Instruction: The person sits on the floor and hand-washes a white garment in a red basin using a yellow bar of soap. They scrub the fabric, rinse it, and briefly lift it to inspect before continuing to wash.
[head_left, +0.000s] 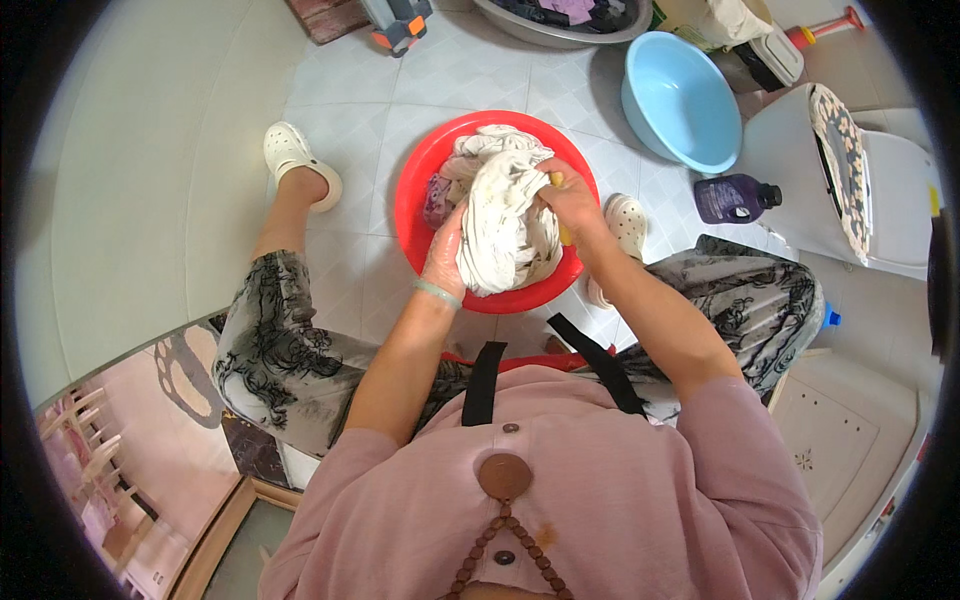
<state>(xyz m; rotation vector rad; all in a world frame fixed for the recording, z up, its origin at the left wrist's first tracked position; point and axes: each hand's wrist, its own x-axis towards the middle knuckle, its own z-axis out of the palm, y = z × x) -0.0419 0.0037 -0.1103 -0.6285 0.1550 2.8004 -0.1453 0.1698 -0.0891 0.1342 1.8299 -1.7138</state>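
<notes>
A red plastic basin (411, 232) stands on the floor between my feet, with laundry bunched inside. Over it I hold a white garment (499, 225), crumpled and wet-looking. My left hand (448, 251), a pale bangle at its wrist, grips the garment's lower left side. At the upper right, the fingers of my right hand (568, 196) pinch a fold of the same cloth. Something yellow (556, 179) shows by those fingers, mostly hidden, so its kind cannot be told. A purple patterned cloth (436, 202) lies inside the basin's left side.
A light blue basin (679, 105) stands to the upper right, beside a dark purple detergent bottle (731, 199). A metal basin of dark clothes (570, 36) is at the top. The toilet (784, 142) stands to the right. My white clogs (283, 146) flank the red basin.
</notes>
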